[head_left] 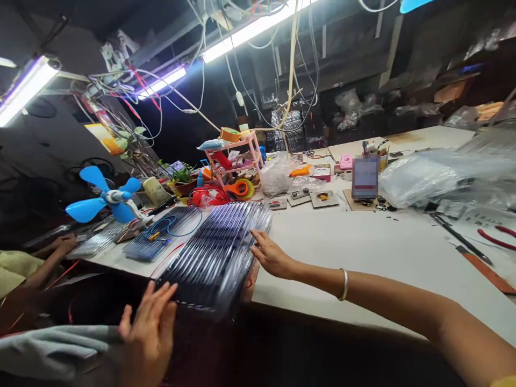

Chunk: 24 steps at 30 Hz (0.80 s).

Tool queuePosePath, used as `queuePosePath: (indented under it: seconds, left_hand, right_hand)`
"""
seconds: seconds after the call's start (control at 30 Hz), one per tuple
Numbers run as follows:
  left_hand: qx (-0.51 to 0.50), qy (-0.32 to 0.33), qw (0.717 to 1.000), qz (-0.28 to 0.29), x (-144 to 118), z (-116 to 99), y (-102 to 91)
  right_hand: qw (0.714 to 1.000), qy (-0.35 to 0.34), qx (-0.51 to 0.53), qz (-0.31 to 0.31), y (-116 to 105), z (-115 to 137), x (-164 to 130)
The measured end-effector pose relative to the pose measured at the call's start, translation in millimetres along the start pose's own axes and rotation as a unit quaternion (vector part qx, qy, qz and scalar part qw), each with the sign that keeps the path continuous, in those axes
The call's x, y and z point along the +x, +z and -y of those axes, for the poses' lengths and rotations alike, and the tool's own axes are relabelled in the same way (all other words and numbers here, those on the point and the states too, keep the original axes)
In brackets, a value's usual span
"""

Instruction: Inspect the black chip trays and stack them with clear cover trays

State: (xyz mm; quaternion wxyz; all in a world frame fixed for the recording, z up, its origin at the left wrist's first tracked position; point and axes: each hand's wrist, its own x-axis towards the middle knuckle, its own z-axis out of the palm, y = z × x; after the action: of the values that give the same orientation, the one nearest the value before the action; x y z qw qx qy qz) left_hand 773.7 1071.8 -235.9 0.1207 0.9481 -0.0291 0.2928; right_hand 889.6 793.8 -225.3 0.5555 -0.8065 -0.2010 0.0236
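A stack of shiny, ribbed clear-and-dark plastic trays lies at the table's front edge, its near end jutting past the edge. My right hand, with a bangle on the wrist, rests its fingertips against the right side of the stack, fingers stretched out. Below the stack's near left corner is my left hand, its fingers extended and slightly spread. Nothing shows in its grasp, and whether it touches the stack I cannot tell. A smaller ribbed stack with a blue cable on top lies to the left.
A blue-bladed fan stands at the left, near another person's hands. Behind the stack are a pink rack and orange tape. Plastic bags, a phone-like screen and red-handled pliers lie rightward. Cables hang overhead.
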Motion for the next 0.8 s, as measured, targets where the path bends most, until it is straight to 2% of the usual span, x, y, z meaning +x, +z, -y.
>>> queuePosePath:
  seconds: [0.1,0.17,0.23,0.3,0.37,0.4,0.43,0.5,0.53,0.57,0.6,0.63,0.67,0.7,0.73,0.77,0.8]
  left_hand:
    - [0.027,0.139,0.99,0.018,-7.5,-48.5,-10.6]
    - [0.002,0.2,0.978,0.054,-0.6,-78.4,-11.2]
    - [-0.034,0.223,0.966,0.124,16.1,-104.9,-6.5]
    - [-0.086,0.213,0.952,0.201,37.6,-127.9,0.4]
    - [-0.17,0.187,0.937,0.243,55.6,-146.5,5.0]
    - [-0.222,0.164,0.931,0.24,60.4,-153.7,5.3]
    - [-0.279,0.128,0.928,0.213,61.1,-159.3,4.4]
    - [-0.393,0.017,0.914,0.101,49.3,-164.8,1.3]
    - [-0.442,-0.053,0.895,0.029,37.8,-164.7,1.1]
    - [-0.486,-0.123,0.865,-0.03,24.3,-162.9,3.2]
    - [-0.519,-0.18,0.834,-0.056,10.5,-159.7,8.3]
    - [-0.551,-0.224,0.803,-0.044,-1.9,-155.9,16.4]
    - [-0.599,-0.254,0.759,0.009,-11.4,-152.4,27.3]
    - [-0.624,-0.264,0.732,0.078,-17.1,-150.0,40.2]
    - [-0.624,-0.249,0.728,0.139,-18.9,-149.4,54.1]
    - [-0.603,-0.214,0.746,0.184,-17.0,-150.6,67.9]
    - [-0.568,-0.175,0.775,0.213,-12.4,-153.1,80.5]
  right_hand:
    - [0.998,0.061,0.026,0.001,-8.6,-16.3,-13.0]
    - [0.992,0.095,0.061,0.052,-8.2,-20.8,-37.7]
    - [0.98,0.106,0.111,0.126,-1.3,-15.1,-63.7]
    - [0.955,0.106,0.232,0.153,8.6,-1.2,-79.0]
    - [0.905,0.119,0.393,0.108,16.2,14.2,-78.8]
    - [0.875,0.133,0.46,0.07,17.8,20.4,-73.9]
    - [0.851,0.147,0.502,0.034,17.5,24.9,-67.2]
    - [0.838,0.17,0.519,-0.013,11.4,28.6,-52.8]
    - [0.84,0.175,0.513,-0.026,6.0,28.1,-46.9]
    - [0.844,0.178,0.504,-0.033,-0.4,26.6,-42.7]
    - [0.849,0.181,0.495,-0.037,-7.4,24.6,-40.6]
    - [0.852,0.186,0.487,-0.041,-14.9,22.7,-40.8]
    - [0.855,0.19,0.48,-0.044,-22.4,21.3,-43.3]
    - [0.858,0.194,0.474,-0.046,-29.9,20.6,-48.2]
    - [0.86,0.197,0.468,-0.049,-37.2,20.7,-55.3]
    - [0.863,0.198,0.463,-0.052,-44.4,21.5,-64.6]
    - [0.865,0.197,0.458,-0.054,-51.5,22.8,-75.8]
